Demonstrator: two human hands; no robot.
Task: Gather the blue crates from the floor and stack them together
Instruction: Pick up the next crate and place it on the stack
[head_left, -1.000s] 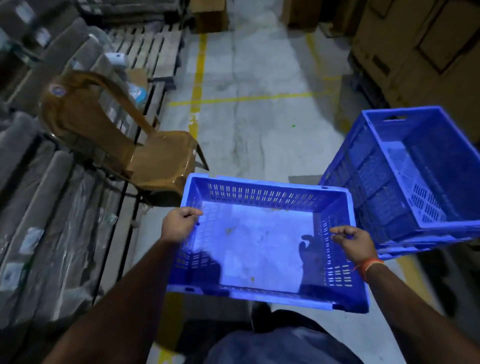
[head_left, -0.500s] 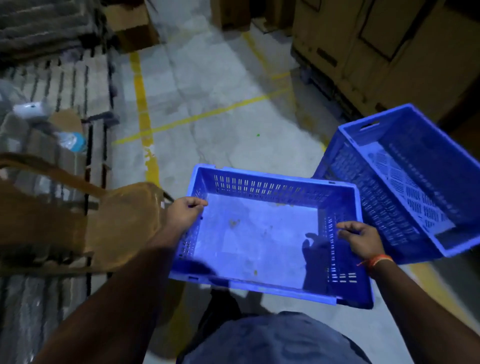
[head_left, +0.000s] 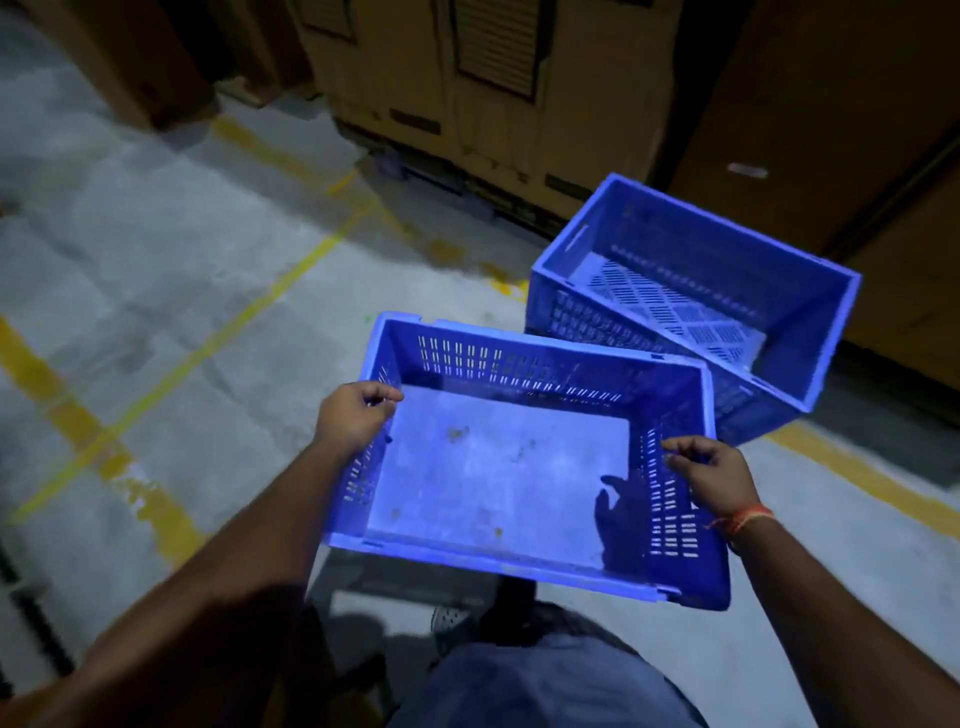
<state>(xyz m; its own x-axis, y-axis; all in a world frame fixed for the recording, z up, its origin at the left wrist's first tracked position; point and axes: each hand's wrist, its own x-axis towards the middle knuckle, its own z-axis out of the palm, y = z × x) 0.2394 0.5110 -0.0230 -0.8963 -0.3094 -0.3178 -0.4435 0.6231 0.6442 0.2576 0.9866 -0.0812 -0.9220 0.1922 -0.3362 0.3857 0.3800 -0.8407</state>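
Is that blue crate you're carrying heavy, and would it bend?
Probably light: the carried crate is empty and its walls are slotted. Likely stiff: it keeps its box shape with the left hand and right hand gripping only its side rims.

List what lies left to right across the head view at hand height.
Yellow floor line → left hand → held crate → right hand. The second crate sits farther back, overlapping the held one, so it is left out of the order.

Cardboard boxes (head_left: 467, 93) (stacked), yellow floor lines (head_left: 218, 343)
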